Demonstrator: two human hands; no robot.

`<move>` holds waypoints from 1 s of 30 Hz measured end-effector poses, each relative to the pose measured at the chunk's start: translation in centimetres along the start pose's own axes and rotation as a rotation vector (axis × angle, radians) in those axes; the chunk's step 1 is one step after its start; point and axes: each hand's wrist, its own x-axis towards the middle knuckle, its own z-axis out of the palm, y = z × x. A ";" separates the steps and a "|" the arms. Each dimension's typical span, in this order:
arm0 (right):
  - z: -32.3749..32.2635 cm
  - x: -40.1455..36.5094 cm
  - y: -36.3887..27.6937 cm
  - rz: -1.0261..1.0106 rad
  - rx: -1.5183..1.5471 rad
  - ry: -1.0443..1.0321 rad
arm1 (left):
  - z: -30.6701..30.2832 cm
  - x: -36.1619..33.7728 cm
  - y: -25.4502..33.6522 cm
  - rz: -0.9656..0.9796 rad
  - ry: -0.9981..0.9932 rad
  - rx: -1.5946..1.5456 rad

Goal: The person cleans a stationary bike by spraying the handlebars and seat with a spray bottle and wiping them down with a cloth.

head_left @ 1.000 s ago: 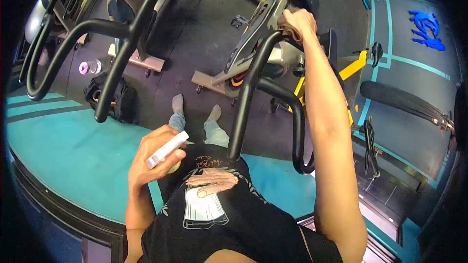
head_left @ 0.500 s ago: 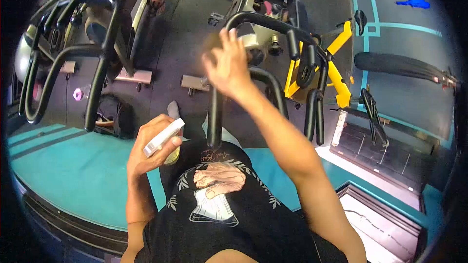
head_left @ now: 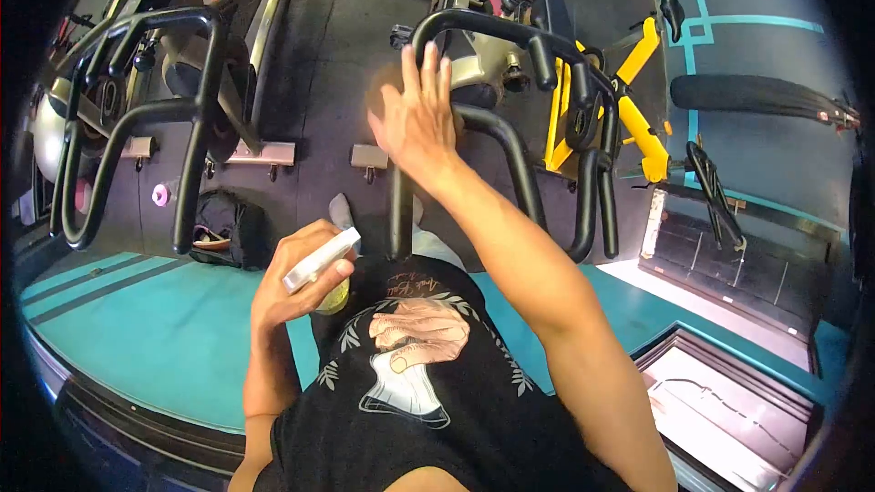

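1. The left hand [head_left: 296, 275] has its fingers curled around a spray bottle [head_left: 334, 299]; the white top shows between fingers and thumb.
2. The right hand [head_left: 417, 118] lies over the handlebar [head_left: 400, 219], fingers straight and unclenched, pointing far.
3. A blurred brown cloth [head_left: 385, 89] shows just left of those fingers, beside the thumb.

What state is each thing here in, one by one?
Left hand: closed around spray bottle
Spray bottle: held, white top uppermost
Right hand: open, fingers spread over handlebar
Brown cloth: blurred beneath right hand
Backpack: on floor, closure unclear
Pink-capped bottle: cap on
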 end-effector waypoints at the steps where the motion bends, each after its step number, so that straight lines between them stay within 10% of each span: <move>1: 0.5 1.2 0.1 -0.008 -0.057 -0.008 | 0.1 0.1 0.0 0.004 -0.006 0.020; 9: 3.5 9.7 6.7 0.088 -0.028 0.219 | 0.0 -1.6 0.5 0.036 0.024 0.058; 18: -0.8 -3.2 -0.4 0.083 0.267 -0.006 | -0.9 -2.5 1.1 0.017 0.018 0.050; 26: -8.8 -12.9 -0.9 0.620 0.756 -0.211 | -1.2 -1.9 2.0 -0.015 0.023 0.085; 30: -9.0 -7.2 -2.1 0.485 0.739 0.460 | -0.9 -1.3 2.1 -0.061 -0.019 0.092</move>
